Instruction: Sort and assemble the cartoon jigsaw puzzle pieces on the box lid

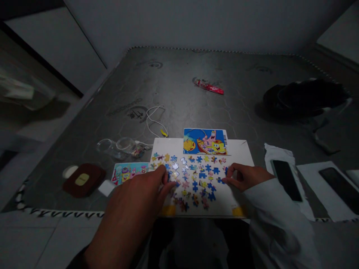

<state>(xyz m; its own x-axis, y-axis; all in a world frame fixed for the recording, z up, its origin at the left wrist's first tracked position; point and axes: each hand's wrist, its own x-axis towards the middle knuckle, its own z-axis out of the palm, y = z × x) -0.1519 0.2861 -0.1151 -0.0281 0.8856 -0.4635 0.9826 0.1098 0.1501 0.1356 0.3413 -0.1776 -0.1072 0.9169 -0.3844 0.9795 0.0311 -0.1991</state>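
Here we are with both of us at work, the left hand [137, 198] over the left edge of the white board [239, 151], the right hand [248, 177] at its right edge. Thumbs and forefingers curl beside loose puzzle pieces [202, 175] — whether either pinches one, we cannot tell. The pieces lie scattered mid-board, towards the near edge; the picture card [206, 142] sits at the far edge. Light fingertips suit us here: grip the cardboard by its sides, spare the tabs, and keep our wrists lifted — low knuckles could nudge neighbours.
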